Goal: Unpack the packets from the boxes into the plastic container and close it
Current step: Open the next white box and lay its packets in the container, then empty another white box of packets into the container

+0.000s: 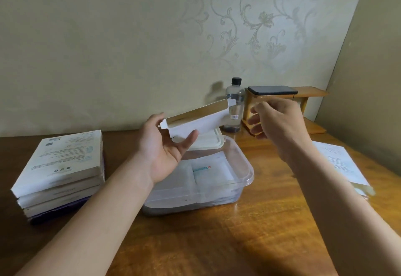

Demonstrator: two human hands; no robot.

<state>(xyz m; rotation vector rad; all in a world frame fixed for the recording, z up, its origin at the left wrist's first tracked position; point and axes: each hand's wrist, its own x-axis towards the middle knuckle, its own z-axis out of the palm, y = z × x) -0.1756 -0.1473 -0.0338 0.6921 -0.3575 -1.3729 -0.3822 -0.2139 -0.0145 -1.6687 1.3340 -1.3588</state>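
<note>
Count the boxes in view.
5. A stack of four at the table's left, its purple bottom box partly hidden; an open box in the left hand above the container.

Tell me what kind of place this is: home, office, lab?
Probably a home room: floral wallpaper, a varnished wooden table, and a water bottle beside a small wooden shelf.

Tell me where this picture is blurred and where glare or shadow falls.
Head view: motion smears the right hand; the left hand gripping the open white cardboard box is sharper; glare on the brown wooden table beside the clear plastic container; the clear black-capped plastic bottle shadows the patterned wall.
</note>
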